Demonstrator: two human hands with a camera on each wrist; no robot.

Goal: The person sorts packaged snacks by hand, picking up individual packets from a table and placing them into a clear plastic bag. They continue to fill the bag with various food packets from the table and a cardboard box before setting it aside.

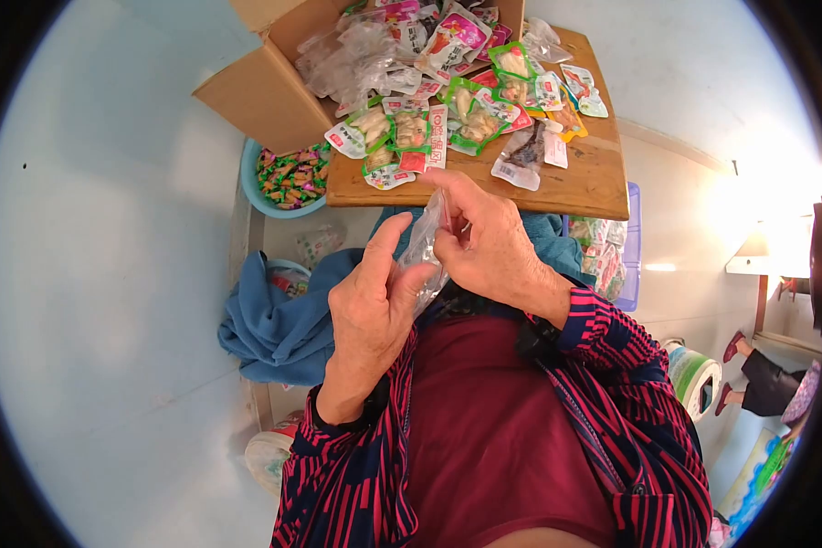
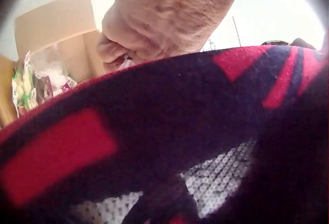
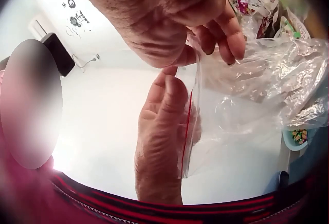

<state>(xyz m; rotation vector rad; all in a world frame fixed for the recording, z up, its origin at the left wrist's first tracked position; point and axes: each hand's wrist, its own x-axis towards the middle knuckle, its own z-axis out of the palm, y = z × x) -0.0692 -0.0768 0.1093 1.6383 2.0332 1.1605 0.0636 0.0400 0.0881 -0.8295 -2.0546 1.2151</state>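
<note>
A clear plastic zip bag (image 3: 236,111) with a red line along its edge hangs between both hands over the lap. My right hand (image 1: 495,245) pinches the bag's edge between thumb and fingers near the top corner. Lower on the same edge, my left hand (image 1: 370,306) holds the bag, its thumb on the near side and its index finger raised apart from the thumb. Through the plastic in the right wrist view, part of the left hand's fingers shows. A sleeve (image 2: 154,106) fills most of the left wrist view and hides the left hand there.
Packaged snacks (image 1: 411,128) lie piled on the wooden table (image 1: 575,187), before an open cardboard box (image 1: 288,96) with more packets and clear plastic. A blue basin (image 1: 247,178) of small wrapped pieces stands at the left, a purple crate (image 1: 632,247) at the right. Blue cloth (image 1: 279,320) drapes below.
</note>
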